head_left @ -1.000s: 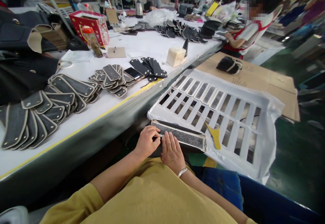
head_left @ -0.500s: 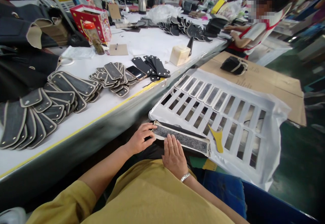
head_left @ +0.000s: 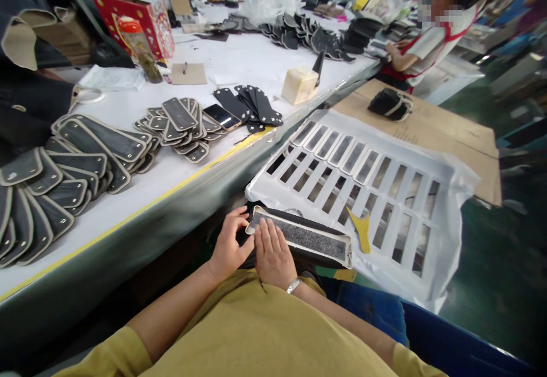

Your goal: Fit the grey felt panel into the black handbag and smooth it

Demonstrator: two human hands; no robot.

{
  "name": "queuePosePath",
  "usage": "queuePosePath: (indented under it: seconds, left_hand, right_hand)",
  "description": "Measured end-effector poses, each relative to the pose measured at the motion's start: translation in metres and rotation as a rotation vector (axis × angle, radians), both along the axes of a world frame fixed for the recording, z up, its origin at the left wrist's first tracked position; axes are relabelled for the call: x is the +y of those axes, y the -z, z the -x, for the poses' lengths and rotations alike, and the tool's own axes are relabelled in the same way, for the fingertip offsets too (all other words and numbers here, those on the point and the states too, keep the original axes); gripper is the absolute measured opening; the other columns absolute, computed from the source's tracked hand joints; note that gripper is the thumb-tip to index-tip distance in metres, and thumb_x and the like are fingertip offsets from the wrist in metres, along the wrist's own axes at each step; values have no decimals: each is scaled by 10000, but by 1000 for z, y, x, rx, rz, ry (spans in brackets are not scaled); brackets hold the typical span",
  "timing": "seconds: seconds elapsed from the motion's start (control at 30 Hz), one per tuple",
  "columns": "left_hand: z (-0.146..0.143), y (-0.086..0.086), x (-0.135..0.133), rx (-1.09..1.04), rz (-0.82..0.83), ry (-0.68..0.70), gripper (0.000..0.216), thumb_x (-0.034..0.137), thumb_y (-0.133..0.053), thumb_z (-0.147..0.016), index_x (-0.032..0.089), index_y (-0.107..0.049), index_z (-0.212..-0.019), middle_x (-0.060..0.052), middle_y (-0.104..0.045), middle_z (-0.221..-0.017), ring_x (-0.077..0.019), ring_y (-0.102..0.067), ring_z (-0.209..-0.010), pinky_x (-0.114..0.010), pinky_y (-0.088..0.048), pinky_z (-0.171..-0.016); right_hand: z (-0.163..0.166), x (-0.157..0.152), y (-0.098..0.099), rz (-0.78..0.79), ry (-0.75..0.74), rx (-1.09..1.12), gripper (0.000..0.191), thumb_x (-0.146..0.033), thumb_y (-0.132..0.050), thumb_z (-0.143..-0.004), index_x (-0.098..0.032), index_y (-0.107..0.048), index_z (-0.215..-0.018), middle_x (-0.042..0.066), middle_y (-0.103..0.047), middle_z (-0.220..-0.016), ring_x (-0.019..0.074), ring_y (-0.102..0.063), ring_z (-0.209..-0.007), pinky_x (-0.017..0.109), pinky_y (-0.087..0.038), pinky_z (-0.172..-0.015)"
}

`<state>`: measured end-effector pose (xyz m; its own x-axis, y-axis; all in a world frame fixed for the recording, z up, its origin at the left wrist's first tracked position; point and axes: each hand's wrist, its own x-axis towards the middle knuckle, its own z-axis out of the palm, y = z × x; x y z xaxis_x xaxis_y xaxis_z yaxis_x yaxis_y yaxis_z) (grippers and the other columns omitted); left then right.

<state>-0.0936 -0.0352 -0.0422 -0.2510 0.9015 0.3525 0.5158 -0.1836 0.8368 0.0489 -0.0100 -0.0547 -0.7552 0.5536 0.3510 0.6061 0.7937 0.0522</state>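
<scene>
A long, narrow strip panel [head_left: 316, 245] with a speckled grey face and pale turned-up edges lies across in front of me on a black support. At its left end, my left hand [head_left: 231, 246] is curled, with thumb and fingers around the corner. My right hand [head_left: 276, 256] rests flat on the panel's left part, fingers stretched out and together. A yellow piece with a forked end [head_left: 361, 230] lies just beyond the panel's right end, on a white slotted tray [head_left: 327, 175]. Grey strips [head_left: 341, 152] fill several of the tray's back-row slots.
On the white table [head_left: 239, 61] are fanned stacks of dark, pale-edged pieces [head_left: 81, 166], a phone [head_left: 222, 117], black pieces [head_left: 256, 106], a pale block [head_left: 298, 85] and a red box [head_left: 132, 18]. Cardboard [head_left: 461, 138] lies behind the tray. A co-worker [head_left: 436, 41] is at back right.
My right hand has slid left along the panel, closer to my left hand. My left hand stays at the panel's left end. The view has shifted slightly.
</scene>
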Motion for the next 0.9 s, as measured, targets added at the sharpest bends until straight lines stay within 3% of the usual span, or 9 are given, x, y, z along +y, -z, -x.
queuePosePath:
  seconds: [0.1, 0.23, 0.37, 0.53, 0.7, 0.8, 0.9]
  left_hand:
    - [2, 2, 0, -109, 52, -7, 336, 167, -549, -797, 198, -437, -1113, -127, -394, -1346, -224, -482, -1171, -365, -508, -888]
    - [-2, 1, 3, -63, 128, 20, 415, 186, -514, -823, 220, -407, -1222, -104, -428, -1334, -220, -472, -1179, -364, -499, -895]
    - [-12, 0, 4, -49, 149, -8, 425, 183, -498, -826, 212, -414, -1242, -104, -480, -1275, -218, -494, -1144, -366, -492, -894]
    - [-19, 6, 2, -128, 155, -57, 406, 210, -518, -827, 209, -429, -1223, -104, -494, -1252, -218, -500, -1142, -365, -477, -912]
    - [-20, 18, 2, -348, 227, -57, 514, 293, -571, -814, 217, -374, -1283, -113, -489, -1293, -235, -490, -1185, -401, -449, -962]
    - [-19, 23, 4, -437, 258, -13, 561, 321, -568, -822, 212, -338, -1321, -125, -468, -1332, -241, -464, -1228, -429, -389, -1024]
    - [-16, 26, 4, -390, 280, 11, 601, 337, -565, -824, 205, -307, -1350, -140, -459, -1344, -251, -459, -1236, -448, -370, -1034]
  right_hand:
    - [8, 3, -3, 46, -6, -14, 471, -175, -411, -882, 12, -410, -1314, 225, -344, -1419, 332, -262, -1338, 469, -308, -1063]
    - [0, 8, -6, 63, -44, -13, 514, -220, -440, -871, -6, -392, -1336, 191, -316, -1445, 313, -248, -1347, 448, -278, -1084]
    - [-36, 11, -10, 80, -45, -16, 576, -251, -482, -839, -25, -374, -1358, 169, -318, -1450, 303, -232, -1354, 429, -258, -1089]
    - [-92, 8, -12, 122, 85, -15, 670, -291, -565, -779, -17, -373, -1359, 183, -296, -1457, 308, -202, -1364, 434, -232, -1102]
    - [-107, 3, -14, 157, 124, 6, 772, -360, -633, -732, -7, -360, -1362, 201, -246, -1472, 319, -159, -1375, 451, -207, -1120]
    - [-102, 1, -24, 218, 81, 77, 802, -368, -643, -723, -8, -338, -1372, 207, -262, -1465, 323, -167, -1373, 473, -227, -1115]
    - [-107, -5, -40, 349, 26, 295, 709, -300, -572, -782, -50, -302, -1389, 182, -343, -1433, 267, -255, -1355, 439, -319, -1086]
